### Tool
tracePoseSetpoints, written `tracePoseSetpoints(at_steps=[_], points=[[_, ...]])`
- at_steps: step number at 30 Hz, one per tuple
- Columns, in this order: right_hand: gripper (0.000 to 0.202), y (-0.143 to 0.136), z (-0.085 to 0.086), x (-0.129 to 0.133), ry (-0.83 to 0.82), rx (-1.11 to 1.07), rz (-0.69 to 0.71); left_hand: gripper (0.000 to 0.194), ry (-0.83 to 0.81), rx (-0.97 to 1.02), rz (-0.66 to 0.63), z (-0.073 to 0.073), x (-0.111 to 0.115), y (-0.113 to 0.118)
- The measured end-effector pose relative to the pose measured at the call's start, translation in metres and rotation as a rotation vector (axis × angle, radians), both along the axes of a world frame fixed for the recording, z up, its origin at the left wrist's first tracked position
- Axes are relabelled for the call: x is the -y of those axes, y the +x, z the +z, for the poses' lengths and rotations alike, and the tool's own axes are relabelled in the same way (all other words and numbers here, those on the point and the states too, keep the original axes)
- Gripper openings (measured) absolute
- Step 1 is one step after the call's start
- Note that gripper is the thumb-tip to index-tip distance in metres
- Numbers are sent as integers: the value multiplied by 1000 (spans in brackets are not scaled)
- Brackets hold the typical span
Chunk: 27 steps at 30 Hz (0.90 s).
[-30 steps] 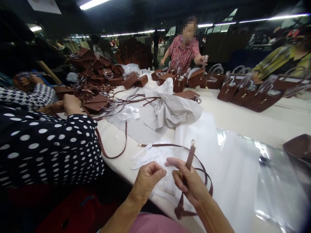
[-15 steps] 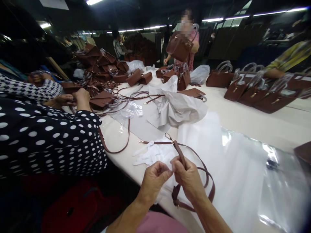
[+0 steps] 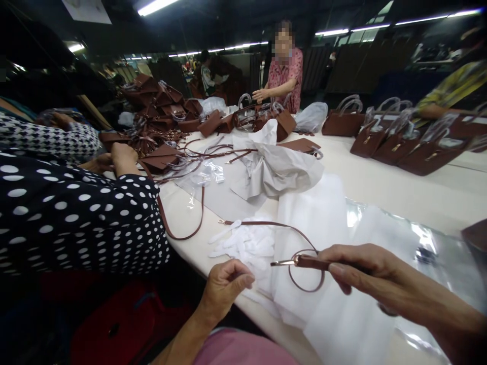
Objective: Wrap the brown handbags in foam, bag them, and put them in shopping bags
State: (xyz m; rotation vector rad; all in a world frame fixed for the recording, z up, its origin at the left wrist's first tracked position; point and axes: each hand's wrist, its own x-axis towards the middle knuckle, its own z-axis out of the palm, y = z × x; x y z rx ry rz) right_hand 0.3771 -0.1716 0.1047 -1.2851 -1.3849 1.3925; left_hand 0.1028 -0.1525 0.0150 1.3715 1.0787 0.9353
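Observation:
My right hand (image 3: pixel 365 276) pinches a brown strap (image 3: pixel 312 262) close to its metal clasp, which points left. The strap's thin length loops over the white sheets, and its other clasp lies near the white strips (image 3: pixel 243 243). My left hand (image 3: pixel 228 286) is held over the table edge, left of the clasp and apart from it. Its thumb and fingertips are pressed together; whatever is between them, if anything, is too small to make out.
Crumpled grey paper (image 3: pixel 274 170) lies ahead. Brown handbags (image 3: pixel 395 144) stand at the right, more are heaped at back left. A person in polka dots (image 3: pixel 76 218) is close on my left. Clear plastic (image 3: pixel 437 268) lies at right.
My right hand has moved right and turned, swinging the clasp to point left. My left hand has drawn away to the left. The person across the table has lowered a bag.

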Motion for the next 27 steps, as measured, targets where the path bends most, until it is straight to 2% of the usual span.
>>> tracePoseSetpoints(at_steps=[2,3,7,10,15,21,24,27], points=[[15,-1,-3,-2,18,209,248,31,8,-16,-25,1,1,-1],[18,-1,-6,-3,20,278,310,33,21,-26,-35,2,2,-2],[30,0,-15,-3,-35,341,327,39,70,-57,-55,4,4,-2],[33,0,-16,-3,-67,335,338,34,84,-59,-68,2,3,-1],[29,-1,-19,-3,-55,336,355,23,86,-29,-69,-2,-2,2],[28,-8,-19,-8,-58,311,399,18,95,-81,-95,0,-3,4],[25,-18,-15,-12,-47,383,469,18,95,-111,-151,2,-4,8],[20,-32,-14,-16,43,487,548,21,96,-143,-227,2,-5,14]])
